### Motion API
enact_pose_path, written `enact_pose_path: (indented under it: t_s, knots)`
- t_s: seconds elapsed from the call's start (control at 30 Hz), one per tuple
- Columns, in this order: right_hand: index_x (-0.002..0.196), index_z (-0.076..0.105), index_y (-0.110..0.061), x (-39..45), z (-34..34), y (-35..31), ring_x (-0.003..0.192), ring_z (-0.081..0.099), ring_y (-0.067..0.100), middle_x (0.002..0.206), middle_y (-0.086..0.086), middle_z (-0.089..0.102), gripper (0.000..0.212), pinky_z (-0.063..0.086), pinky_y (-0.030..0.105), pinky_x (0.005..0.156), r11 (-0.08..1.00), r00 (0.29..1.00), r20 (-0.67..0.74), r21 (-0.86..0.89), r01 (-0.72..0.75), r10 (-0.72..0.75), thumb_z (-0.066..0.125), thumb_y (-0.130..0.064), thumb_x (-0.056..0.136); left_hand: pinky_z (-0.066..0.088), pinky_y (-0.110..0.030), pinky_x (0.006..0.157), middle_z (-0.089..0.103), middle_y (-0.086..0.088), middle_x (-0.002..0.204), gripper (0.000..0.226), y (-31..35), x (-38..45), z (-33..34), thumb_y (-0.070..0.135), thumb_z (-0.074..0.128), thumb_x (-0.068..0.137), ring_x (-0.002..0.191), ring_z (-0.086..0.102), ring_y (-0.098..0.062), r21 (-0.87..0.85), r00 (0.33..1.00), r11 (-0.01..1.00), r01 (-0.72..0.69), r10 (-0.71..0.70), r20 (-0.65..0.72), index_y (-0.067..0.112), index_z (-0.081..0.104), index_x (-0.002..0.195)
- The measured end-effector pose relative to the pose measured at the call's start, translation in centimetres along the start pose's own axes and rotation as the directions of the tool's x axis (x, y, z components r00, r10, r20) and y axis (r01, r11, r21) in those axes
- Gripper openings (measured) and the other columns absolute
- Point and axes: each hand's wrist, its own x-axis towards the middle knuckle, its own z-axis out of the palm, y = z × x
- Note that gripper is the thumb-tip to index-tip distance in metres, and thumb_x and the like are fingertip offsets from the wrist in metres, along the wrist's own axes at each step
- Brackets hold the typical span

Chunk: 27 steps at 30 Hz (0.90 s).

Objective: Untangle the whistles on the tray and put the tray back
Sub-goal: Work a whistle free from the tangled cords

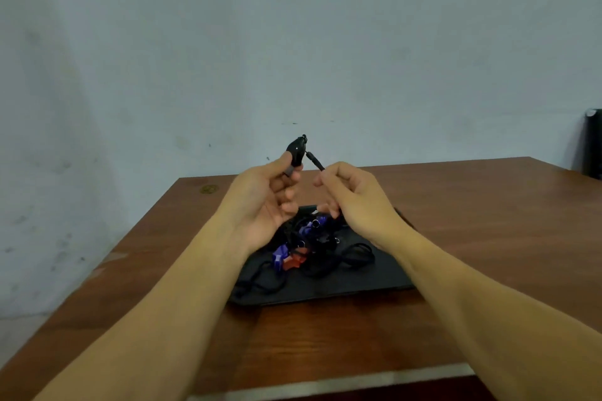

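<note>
Brown wood-grain table (456,238), bare surface both sides; flat black tray (342,286) near centre, tangled cords, purple and red whistles (294,260); left hand (264,202) pinches glossy black whistle (297,153) above tray; right hand (351,195) pinches its cord end (315,161)

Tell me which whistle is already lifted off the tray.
The black whistle, held up in the left hand. The purple and red ones still lie in the cord tangle on the tray.
</note>
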Motion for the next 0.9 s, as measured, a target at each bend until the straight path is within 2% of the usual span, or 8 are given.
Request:
enact_pose_path:
  t_s: [0.07,0.17,0.27,0.4,0.57,0.73,0.83,0.9]
  knots:
    - [0.098,0.066,-0.023,0.1,1.0,0.2,0.046,0.041,0.006,0.052,-0.012,0.043,0.024,0.047,0.032,0.056,0.985,0.999,-0.013,-0.165,0.049,-0.052,0.045,-0.027,0.107,0.03,-0.02,0.044,0.055,0.0,0.068,0.022,0.3,-0.4,0.0,0.025,0.06,0.097,0.049,0.041,-0.009,-0.099,1.0,0.995,0.005,-0.004,0.011,0.005,0.06,0.105]
    - [0.1,0.063,-0.03,0.0,1.8,0.2,0.053,0.048,0.01,0.06,-0.01,0.054,0.022,0.042,0.031,0.057,0.913,0.991,0.031,-0.385,0.134,-0.132,0.042,-0.03,0.107,0.029,-0.02,0.044,0.056,0.0,0.068,0.016,0.6,-0.5,0.0,0.021,0.06,0.097,0.049,0.042,-0.009,-0.086,0.999,0.995,-0.047,0.047,0.006,0.005,0.061,0.098]
    - [0.104,0.059,-0.027,-0.1,2.2,-0.5,0.062,0.056,0.017,0.066,-0.008,0.058,0.019,0.047,0.038,0.062,0.792,0.974,0.175,-0.57,0.219,-0.144,0.041,-0.03,0.106,0.03,-0.023,0.043,0.054,-0.004,0.066,0.016,0.5,0.1,-0.5,0.015,0.06,0.098,0.05,0.043,-0.011,0.179,0.971,0.964,-0.196,0.217,-0.104,0.004,0.062,0.085]
    - [0.107,0.054,-0.025,0.0,2.4,-1.8,0.063,0.055,0.022,0.069,-0.006,0.056,0.019,0.045,0.038,0.059,0.649,0.934,0.334,-0.684,0.334,-0.129,0.038,-0.034,0.107,0.04,-0.026,0.047,0.059,-0.001,0.069,0.014,0.0,1.7,-2.0,0.019,0.064,0.096,0.054,0.048,-0.013,0.471,0.877,0.842,-0.265,0.413,-0.245,0.005,0.066,0.098]
    - [0.099,0.053,-0.028,-0.3,2.1,-4.1,0.056,0.047,0.011,0.063,-0.011,0.048,0.016,0.042,0.037,0.056,0.546,0.873,0.413,-0.683,0.485,-0.258,0.039,-0.032,0.106,0.041,-0.022,0.063,0.061,0.005,0.086,0.008,-0.9,1.8,-3.4,0.02,0.063,0.095,0.073,0.055,-0.007,0.872,0.807,0.414,-0.261,0.59,-0.039,0.016,0.062,0.102]
    - [0.082,0.056,-0.027,1.1,1.4,-5.5,0.059,0.049,0.009,0.064,-0.012,0.053,0.024,0.037,0.03,0.058,0.579,0.888,0.346,-0.674,0.459,-0.302,0.045,-0.032,0.103,0.046,-0.034,0.064,0.062,0.007,0.082,0.005,-1.2,0.9,-3.2,0.02,0.057,0.096,0.072,0.056,-0.014,0.929,0.782,0.072,-0.362,0.567,0.261,0.022,0.06,0.098]
    - [0.086,0.066,-0.029,2.3,0.7,-5.0,0.066,0.058,0.009,0.073,-0.01,0.065,0.024,0.046,0.028,0.065,0.781,0.94,0.187,-0.523,0.34,-0.284,0.049,-0.036,0.102,0.045,-0.024,0.064,0.06,0.009,0.078,0.009,-1.1,0.3,-2.8,0.025,0.063,0.095,0.067,0.054,-0.007,0.881,0.772,0.098,-0.462,0.534,0.345,0.027,0.063,0.103]
    - [0.085,0.068,-0.026,3.1,-0.1,-4.4,0.062,0.054,0.005,0.069,-0.012,0.063,0.024,0.043,0.024,0.063,0.867,0.962,0.051,-0.422,0.266,-0.27,0.053,-0.034,0.102,0.044,-0.019,0.059,0.06,0.007,0.074,0.011,-0.9,0.0,-2.6,0.023,0.065,0.095,0.06,0.052,-0.007,0.799,0.8,0.34,-0.495,0.537,0.267,0.022,0.066,0.106]
